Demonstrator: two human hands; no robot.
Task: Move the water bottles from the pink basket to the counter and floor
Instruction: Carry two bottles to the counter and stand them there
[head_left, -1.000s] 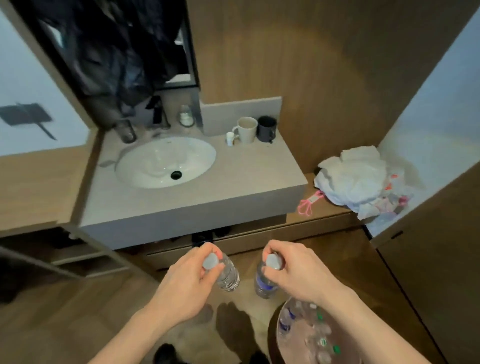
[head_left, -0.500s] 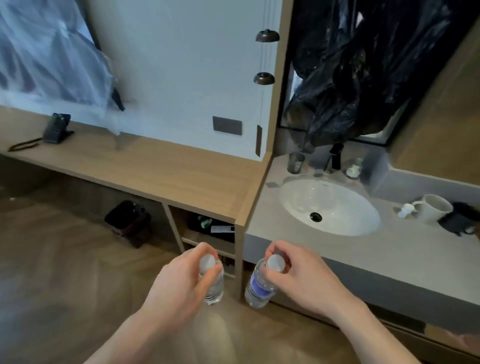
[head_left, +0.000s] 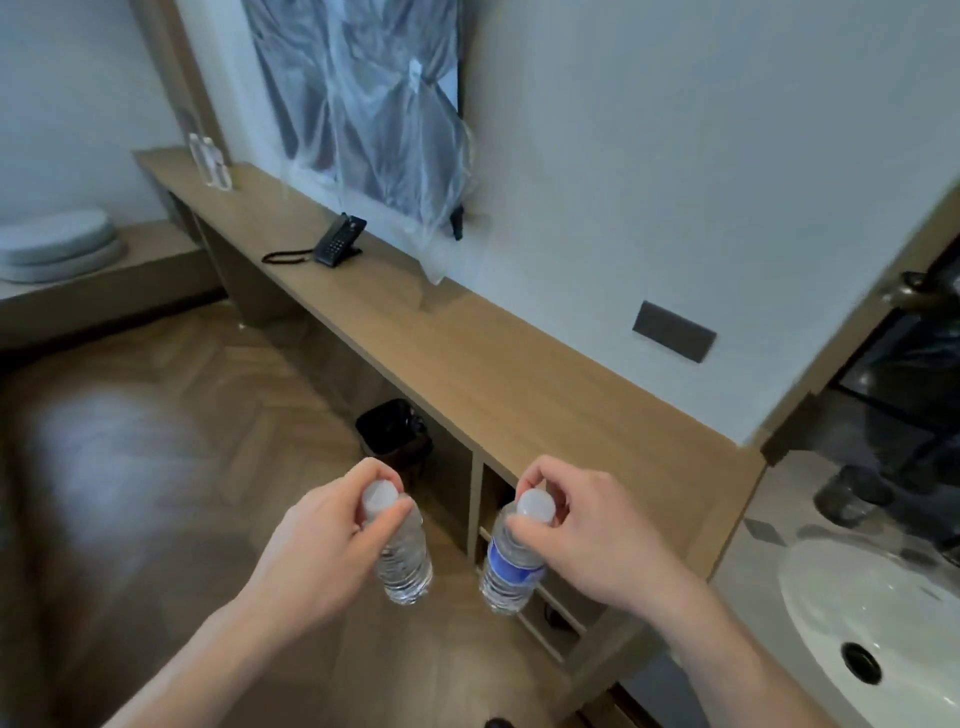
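left hand (head_left: 317, 545) fingers pinched around the cap of a clear water bottle (head_left: 402, 558), right hand (head_left: 592, 535) fingers pinched on the cap of a blue-labelled water bottle (head_left: 506, 564), both bottles hanging above the wooden floor (head_left: 156, 467), just before the long wooden counter (head_left: 467, 364)

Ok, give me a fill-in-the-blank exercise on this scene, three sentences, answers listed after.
1. Each hand pinches a water bottle by its white ____.
2. The bottle with the blue label hangs from the ____ hand, the clear bottle from the left hand.
3. On the wooden counter sits a black ____ with a coiled cord.

Missing words: cap; right; telephone
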